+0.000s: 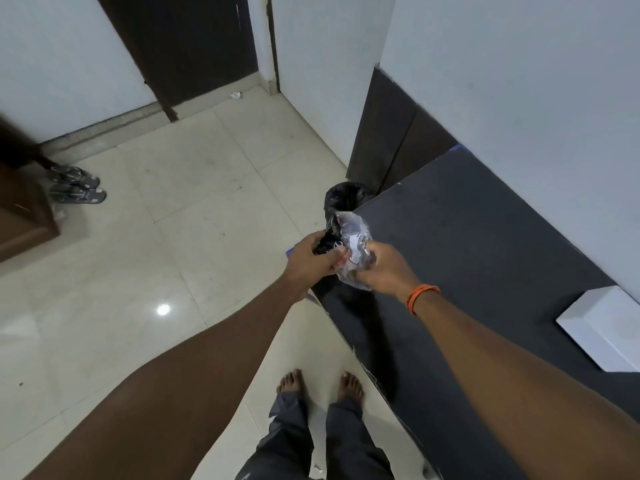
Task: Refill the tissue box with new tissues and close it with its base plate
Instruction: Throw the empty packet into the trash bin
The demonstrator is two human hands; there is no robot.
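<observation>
Your left hand [309, 261] and right hand [384, 271] both clamped on a crumpled plastic wrapper [353, 251], above the black-lined bin [346, 197] at the surface's [485, 254] far corner, white tissue box [602, 327] at its right edge.

Your left hand [308, 261] and right hand [384, 271] both grip a crumpled clear plastic wrapper [353, 247] above the black-lined bin [346, 197]; the white tissue box [602, 327] lies on the dark counter [485, 254].
</observation>
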